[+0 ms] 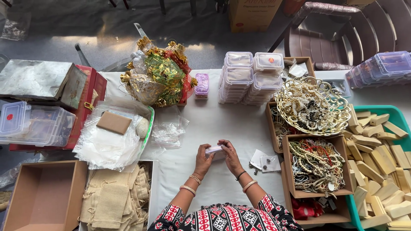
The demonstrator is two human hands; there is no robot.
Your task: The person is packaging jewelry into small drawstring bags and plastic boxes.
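I hold a small clear plastic box between both hands, my left hand and right hand closed on its ends, above open white tablecloth. Bead-filled cardboard boxes crowd the right; stacked lidded containers stand farther off.
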